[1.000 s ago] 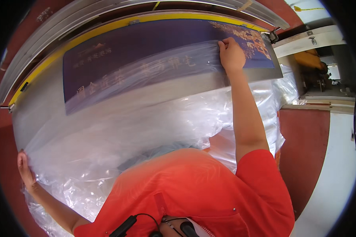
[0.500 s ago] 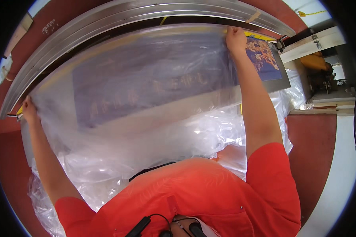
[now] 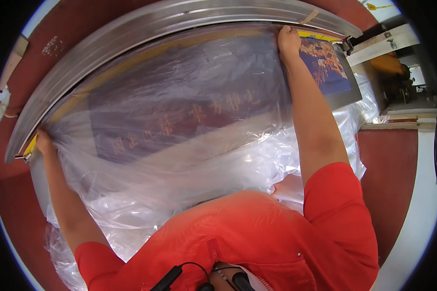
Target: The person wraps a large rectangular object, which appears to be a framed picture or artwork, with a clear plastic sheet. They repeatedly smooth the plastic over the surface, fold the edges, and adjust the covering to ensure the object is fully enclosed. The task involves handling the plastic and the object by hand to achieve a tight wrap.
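At far left, your left hand [image 3: 43, 141] is closed on the edge of the clear film [image 3: 189, 87], just beside the end of a yellow strip [image 3: 31, 146]; the fingertips are partly hidden, so I can't tell how firm that grip is. If it slackens, that corner could slip and let the film sag into folds. Along the far side runs a long metal bar [image 3: 189, 15], with the film's edge close to it; uneven pulling might snag and tear thin plastic there. Across the middle, the film lies wrinkled over a dark blue printed sheet [image 3: 325, 72], and creases could set in if one hand draws harder than the other. Right of centre, your right hand [image 3: 289, 44] pinches the film's far edge near the bar. Beyond it, the sheet's orange-patterned end lies bare on a grey board [image 3: 344, 99], so your forearm might scuff it. As for containers, the bunched plastic [image 3: 347, 128] at the right may belong to a bag or a loose sheet; I can't tell which, nor make out anything inside.
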Demonstrator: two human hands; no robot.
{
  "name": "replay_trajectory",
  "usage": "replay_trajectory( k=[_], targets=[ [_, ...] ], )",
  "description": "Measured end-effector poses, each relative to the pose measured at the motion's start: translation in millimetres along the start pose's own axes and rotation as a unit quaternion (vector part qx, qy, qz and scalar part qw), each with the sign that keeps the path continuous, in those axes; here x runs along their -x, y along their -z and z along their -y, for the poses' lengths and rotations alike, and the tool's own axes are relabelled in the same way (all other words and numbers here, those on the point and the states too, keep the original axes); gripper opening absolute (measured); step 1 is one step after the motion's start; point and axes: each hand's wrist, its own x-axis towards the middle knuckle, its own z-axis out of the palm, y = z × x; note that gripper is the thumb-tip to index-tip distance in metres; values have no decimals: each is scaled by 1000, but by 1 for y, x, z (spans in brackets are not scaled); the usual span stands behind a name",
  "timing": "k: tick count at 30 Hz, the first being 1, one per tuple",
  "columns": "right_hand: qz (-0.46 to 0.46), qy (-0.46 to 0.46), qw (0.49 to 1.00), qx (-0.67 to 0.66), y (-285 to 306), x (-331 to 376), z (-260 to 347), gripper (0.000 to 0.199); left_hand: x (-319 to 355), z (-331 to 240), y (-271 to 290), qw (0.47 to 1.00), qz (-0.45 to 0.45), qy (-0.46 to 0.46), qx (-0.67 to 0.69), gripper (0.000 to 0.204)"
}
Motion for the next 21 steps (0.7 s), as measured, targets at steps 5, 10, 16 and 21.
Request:
replay_trajectory(
  k=[5,10,16,21],
  targets=[
    [22,-17,999,-26,-7,-1,5,42,-15,17,9,978,-30,-91,-183,50],
    [13,-27,999,-22,4,3,5,44,24,-31,4,999,5,-19,-49,50],
    [78,-42,984,-153,-1,-2,-4,43,38,-34,16,921,78,26,382,46],
    [297,-135,885,-332,26,13,16,35,51,-44,53,908,218,54,353,32]
  ],
)
